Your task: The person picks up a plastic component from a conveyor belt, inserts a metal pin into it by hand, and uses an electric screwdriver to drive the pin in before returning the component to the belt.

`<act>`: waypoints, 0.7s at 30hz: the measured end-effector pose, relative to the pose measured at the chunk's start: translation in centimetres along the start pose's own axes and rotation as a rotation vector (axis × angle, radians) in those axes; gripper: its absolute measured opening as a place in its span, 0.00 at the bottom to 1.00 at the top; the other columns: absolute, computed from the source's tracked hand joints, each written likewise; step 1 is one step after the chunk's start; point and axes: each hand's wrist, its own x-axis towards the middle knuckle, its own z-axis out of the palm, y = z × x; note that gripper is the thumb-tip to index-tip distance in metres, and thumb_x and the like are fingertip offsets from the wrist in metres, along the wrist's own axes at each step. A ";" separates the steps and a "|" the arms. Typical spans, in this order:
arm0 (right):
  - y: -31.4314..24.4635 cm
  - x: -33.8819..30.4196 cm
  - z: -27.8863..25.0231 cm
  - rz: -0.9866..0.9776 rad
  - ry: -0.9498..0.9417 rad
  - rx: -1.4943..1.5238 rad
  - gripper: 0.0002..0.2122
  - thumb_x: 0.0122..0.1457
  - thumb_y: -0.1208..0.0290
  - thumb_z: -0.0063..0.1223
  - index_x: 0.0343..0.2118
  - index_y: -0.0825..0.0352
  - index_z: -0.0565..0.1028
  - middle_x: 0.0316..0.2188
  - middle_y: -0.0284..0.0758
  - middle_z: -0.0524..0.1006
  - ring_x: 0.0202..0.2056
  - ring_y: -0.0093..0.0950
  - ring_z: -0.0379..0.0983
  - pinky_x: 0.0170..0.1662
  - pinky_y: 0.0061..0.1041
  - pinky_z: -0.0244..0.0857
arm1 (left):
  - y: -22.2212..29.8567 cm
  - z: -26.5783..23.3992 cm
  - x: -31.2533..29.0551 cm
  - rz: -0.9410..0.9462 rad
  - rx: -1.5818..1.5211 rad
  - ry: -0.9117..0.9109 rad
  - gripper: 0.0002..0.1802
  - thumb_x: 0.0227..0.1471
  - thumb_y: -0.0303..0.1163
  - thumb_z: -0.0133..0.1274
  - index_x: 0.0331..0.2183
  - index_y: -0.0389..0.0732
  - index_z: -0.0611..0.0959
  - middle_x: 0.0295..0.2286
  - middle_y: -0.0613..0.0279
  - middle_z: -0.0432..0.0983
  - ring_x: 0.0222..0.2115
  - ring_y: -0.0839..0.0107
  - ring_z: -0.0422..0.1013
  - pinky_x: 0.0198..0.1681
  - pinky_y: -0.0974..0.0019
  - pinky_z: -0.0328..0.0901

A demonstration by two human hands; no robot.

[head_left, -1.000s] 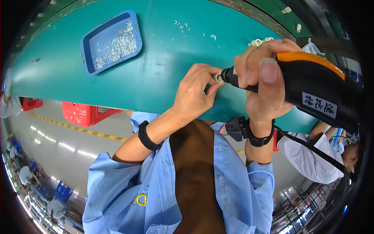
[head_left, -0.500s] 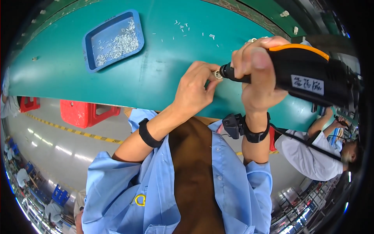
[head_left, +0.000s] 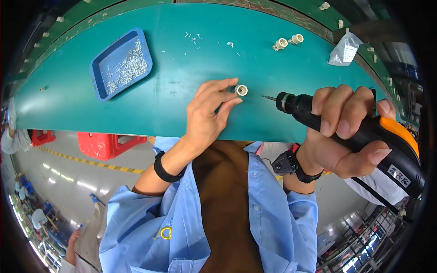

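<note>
Left grip [head_left: 207, 111]: fingers parted around a small white socket [head_left: 241, 90], on or just above the table [head_left: 175, 109]; contact can't be told. Right grip [head_left: 334, 152] wrapped around the screwdriver [head_left: 373, 132], tip apart from socket. Socket looks light, stiff, smooth, perhaps brittle at the rim; best pinched by its outer sides. Its underside hidden; screwdriver's rear lost in dark edge; bits [head_left: 132, 68] in blue tray [head_left: 114, 55] too small to make out

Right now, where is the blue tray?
In the head view, the blue tray sits at the upper left on the green table, well to the left of the person's left-hand fingers.
</note>
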 end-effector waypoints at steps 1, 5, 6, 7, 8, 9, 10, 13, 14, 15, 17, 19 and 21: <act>0.1 0.0 0.0 0.005 -0.010 0.015 0.23 0.58 0.50 0.46 0.49 0.61 0.65 0.24 0.27 0.66 0.21 0.21 0.62 0.29 0.26 0.57 | 0.1 -0.2 0.0 -0.003 0.001 -0.003 0.07 0.38 0.17 0.60 0.25 0.36 0.81 0.34 0.57 0.78 0.30 0.60 0.72 0.34 0.65 0.68; 0.5 0.0 0.5 0.026 -0.033 0.069 0.24 0.58 0.49 0.47 0.49 0.62 0.64 0.24 0.27 0.67 0.21 0.21 0.63 0.29 0.26 0.58 | 0.4 -1.0 0.3 -0.005 0.091 0.006 0.09 0.40 0.16 0.58 0.28 0.36 0.82 0.32 0.57 0.77 0.29 0.63 0.72 0.32 0.68 0.67; 0.6 0.0 0.7 0.033 -0.034 0.088 0.24 0.57 0.49 0.47 0.49 0.62 0.64 0.24 0.27 0.67 0.21 0.21 0.63 0.29 0.26 0.58 | 0.6 -1.1 0.3 -0.058 0.042 0.008 0.09 0.41 0.15 0.58 0.29 0.35 0.82 0.31 0.57 0.77 0.28 0.65 0.72 0.31 0.68 0.67; 0.6 0.1 0.8 0.040 -0.036 0.106 0.24 0.57 0.49 0.48 0.49 0.62 0.64 0.24 0.27 0.67 0.22 0.21 0.64 0.29 0.26 0.58 | 0.8 -1.1 0.3 -0.110 -0.009 0.011 0.09 0.41 0.15 0.57 0.30 0.35 0.83 0.30 0.58 0.76 0.27 0.67 0.72 0.30 0.69 0.67; 0.7 0.1 0.8 0.044 -0.035 0.109 0.24 0.57 0.49 0.48 0.49 0.62 0.64 0.24 0.27 0.67 0.22 0.21 0.64 0.29 0.26 0.58 | 1.0 -1.2 0.3 -0.162 -0.059 0.013 0.10 0.42 0.15 0.56 0.31 0.35 0.83 0.28 0.58 0.75 0.27 0.69 0.72 0.28 0.70 0.66; 0.7 0.1 0.9 0.053 -0.037 0.114 0.24 0.57 0.49 0.48 0.49 0.62 0.64 0.25 0.27 0.67 0.22 0.21 0.64 0.30 0.27 0.58 | 1.2 -1.5 0.4 -0.163 -0.059 0.014 0.10 0.42 0.15 0.56 0.31 0.35 0.83 0.28 0.58 0.75 0.27 0.69 0.72 0.28 0.70 0.66; 0.6 0.1 0.9 0.062 -0.038 0.119 0.24 0.57 0.49 0.48 0.49 0.62 0.64 0.25 0.27 0.67 0.22 0.21 0.64 0.30 0.27 0.58 | 1.4 -1.8 0.5 -0.243 -0.120 -0.013 0.09 0.43 0.15 0.55 0.31 0.34 0.83 0.28 0.58 0.75 0.26 0.71 0.71 0.28 0.71 0.66; 0.3 0.2 0.7 0.078 -0.040 0.121 0.24 0.57 0.49 0.49 0.49 0.61 0.65 0.25 0.27 0.68 0.23 0.21 0.65 0.30 0.27 0.59 | 1.9 -2.4 0.8 -0.404 -0.243 -0.070 0.09 0.45 0.15 0.53 0.32 0.33 0.82 0.26 0.59 0.74 0.25 0.75 0.71 0.26 0.73 0.65; 0.1 0.2 0.6 0.084 -0.040 0.115 0.24 0.57 0.50 0.49 0.49 0.61 0.65 0.25 0.27 0.68 0.23 0.21 0.65 0.31 0.27 0.59 | 2.1 -2.5 0.9 -0.417 -0.282 -0.092 0.08 0.47 0.16 0.53 0.32 0.33 0.82 0.28 0.60 0.74 0.24 0.76 0.70 0.25 0.75 0.64; 0.0 0.3 0.6 0.090 -0.040 0.111 0.24 0.56 0.50 0.50 0.49 0.61 0.65 0.26 0.27 0.68 0.23 0.21 0.65 0.31 0.27 0.59 | 2.2 -2.5 0.9 -0.431 -0.321 -0.115 0.07 0.49 0.18 0.52 0.33 0.32 0.82 0.29 0.60 0.74 0.24 0.78 0.69 0.24 0.77 0.64; -0.1 0.3 0.5 0.086 -0.038 0.108 0.24 0.56 0.50 0.50 0.49 0.61 0.65 0.26 0.27 0.68 0.23 0.21 0.65 0.31 0.28 0.59 | 2.2 -2.5 0.9 -0.446 -0.359 -0.138 0.06 0.51 0.19 0.52 0.34 0.32 0.81 0.30 0.60 0.74 0.24 0.80 0.69 0.23 0.78 0.63; -0.1 0.3 0.5 0.074 -0.033 0.101 0.24 0.56 0.50 0.50 0.49 0.61 0.65 0.26 0.27 0.69 0.23 0.21 0.65 0.31 0.28 0.59 | 1.7 -2.2 1.0 -0.526 -0.425 -0.114 0.07 0.49 0.17 0.52 0.33 0.33 0.82 0.28 0.61 0.74 0.24 0.80 0.69 0.25 0.78 0.63; -0.1 0.1 0.3 0.076 -0.028 0.093 0.24 0.56 0.50 0.50 0.49 0.61 0.65 0.26 0.27 0.69 0.23 0.21 0.65 0.31 0.28 0.59 | 1.5 -2.1 1.2 -0.567 -0.458 -0.104 0.08 0.47 0.15 0.52 0.32 0.33 0.82 0.27 0.62 0.74 0.24 0.79 0.69 0.26 0.78 0.63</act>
